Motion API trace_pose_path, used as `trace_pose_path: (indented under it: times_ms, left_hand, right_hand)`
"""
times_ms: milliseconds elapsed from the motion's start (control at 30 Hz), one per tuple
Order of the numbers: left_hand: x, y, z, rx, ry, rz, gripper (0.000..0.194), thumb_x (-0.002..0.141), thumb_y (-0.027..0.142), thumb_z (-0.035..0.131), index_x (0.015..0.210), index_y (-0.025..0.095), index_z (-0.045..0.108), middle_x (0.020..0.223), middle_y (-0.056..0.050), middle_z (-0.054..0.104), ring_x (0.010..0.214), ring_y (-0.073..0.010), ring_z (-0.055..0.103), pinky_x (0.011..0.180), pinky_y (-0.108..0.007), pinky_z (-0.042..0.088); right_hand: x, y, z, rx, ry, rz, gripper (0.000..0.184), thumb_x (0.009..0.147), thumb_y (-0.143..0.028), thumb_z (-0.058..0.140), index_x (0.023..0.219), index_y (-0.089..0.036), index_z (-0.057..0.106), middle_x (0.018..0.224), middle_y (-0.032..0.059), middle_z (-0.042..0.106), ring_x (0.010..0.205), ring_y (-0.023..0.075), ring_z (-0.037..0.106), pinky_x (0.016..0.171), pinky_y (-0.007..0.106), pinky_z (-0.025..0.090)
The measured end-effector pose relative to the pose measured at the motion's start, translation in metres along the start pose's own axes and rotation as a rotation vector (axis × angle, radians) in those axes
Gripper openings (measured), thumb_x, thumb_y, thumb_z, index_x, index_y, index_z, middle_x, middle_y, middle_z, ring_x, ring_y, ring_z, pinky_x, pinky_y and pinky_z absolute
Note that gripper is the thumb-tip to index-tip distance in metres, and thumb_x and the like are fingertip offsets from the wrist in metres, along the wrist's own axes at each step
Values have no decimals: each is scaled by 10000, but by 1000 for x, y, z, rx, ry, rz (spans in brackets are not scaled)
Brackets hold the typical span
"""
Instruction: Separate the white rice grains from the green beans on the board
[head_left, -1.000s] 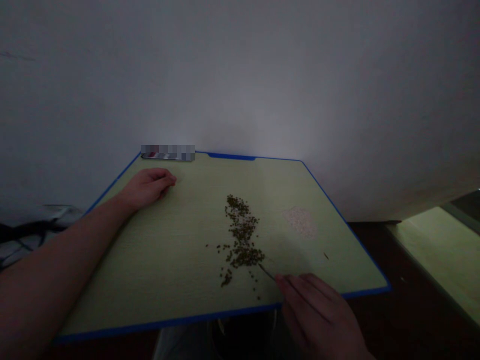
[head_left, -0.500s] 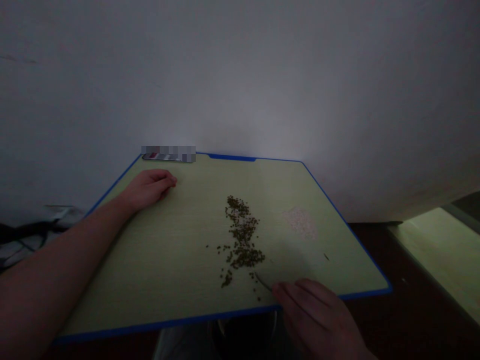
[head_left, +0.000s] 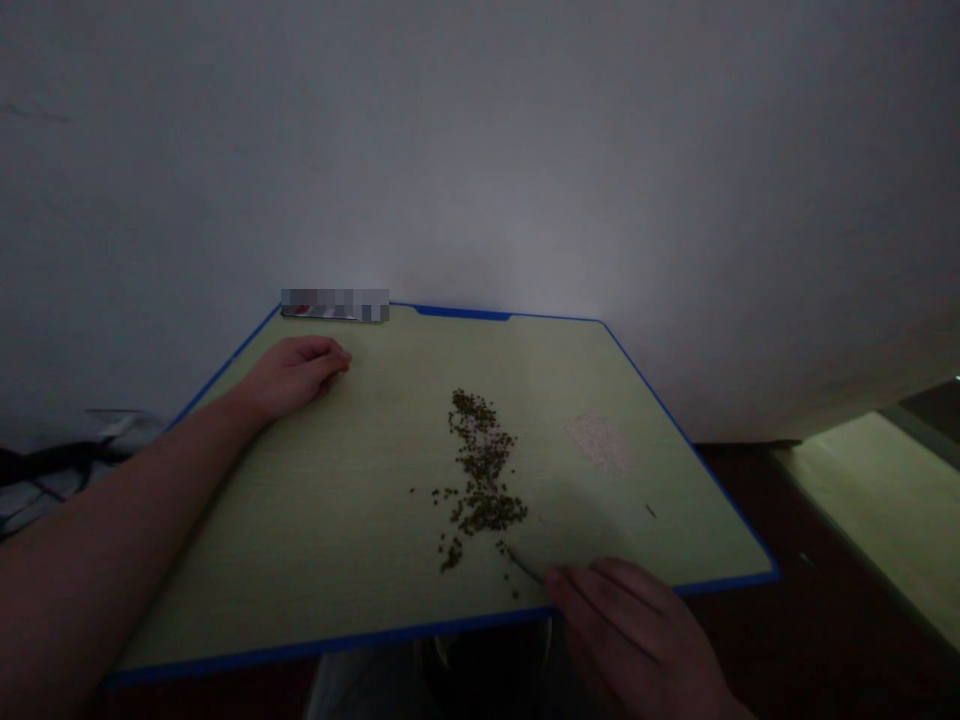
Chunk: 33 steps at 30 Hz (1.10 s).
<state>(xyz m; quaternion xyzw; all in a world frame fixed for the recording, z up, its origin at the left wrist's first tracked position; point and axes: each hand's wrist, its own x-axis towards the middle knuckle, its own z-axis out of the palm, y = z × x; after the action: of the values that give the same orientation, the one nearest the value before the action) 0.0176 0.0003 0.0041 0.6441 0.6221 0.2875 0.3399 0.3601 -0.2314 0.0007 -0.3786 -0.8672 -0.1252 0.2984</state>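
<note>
My left hand rests on the far left of the pale tabletop, its fingers curled together with nothing seen in them. My right hand, at the front edge, pinches thin, curved tweezers; their two arms cannot be told apart. The tips are low, close to a few loose beans below the pile. Small dark green beans, like mung beans, lie in a long strip mid-table, with whitish grains among them. Right of it spreads a patch of pale, rice-like grains.
A flat phone-like thing, partly blurred out, lies at the far left corner. A small dark sliver is on the right. Below the front edge stands a dark round container. A wall rises behind the blue-edged table.
The tweezers' tips have shifted slightly left, toward the loose beans. My left hand stays in place; the whole view has moved a little.
</note>
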Motion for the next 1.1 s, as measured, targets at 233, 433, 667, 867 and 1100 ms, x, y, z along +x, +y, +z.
trace_pose_path:
  times_ms: [233,433,667,867,1100]
  left_hand:
    - [-3,5,0,-8,-12,0,201,804,326,535,682,166,534,461,70,446,455,-89,390,491,-243,298]
    - [1,-2,0,-27,-1,1,201,790,341,538,690,167,541,470,68,455,456,-85,392,489,-236,298]
    - [3,-4,0,-7,6,6,202,759,366,543,708,171,560,474,62,462,458,-98,410,485,-244,314]
    - [1,-2,0,-12,14,15,207,732,372,547,654,181,539,473,56,458,462,-102,411,485,-251,320]
    - [1,0,-1,-17,5,23,212,740,380,540,660,184,544,465,54,461,454,-105,407,487,-251,317]
  right_hand:
    - [0,-4,7,33,-9,-30,250,974,-113,440,1014,-94,686,814,63,738,683,153,651,627,266,550]
    - [13,-2,4,65,-21,-13,228,965,-107,457,1004,-104,681,820,61,742,685,153,647,657,275,557]
    - [20,-2,5,164,-48,-62,326,1013,-149,358,977,-116,680,789,58,737,664,147,642,646,268,560]
    - [16,-6,2,144,31,-87,263,1004,-132,418,961,-142,677,725,30,729,623,127,640,640,246,555]
    - [26,-8,19,149,-36,-113,280,995,-131,400,1039,-109,676,856,69,743,719,155,653,696,296,554]
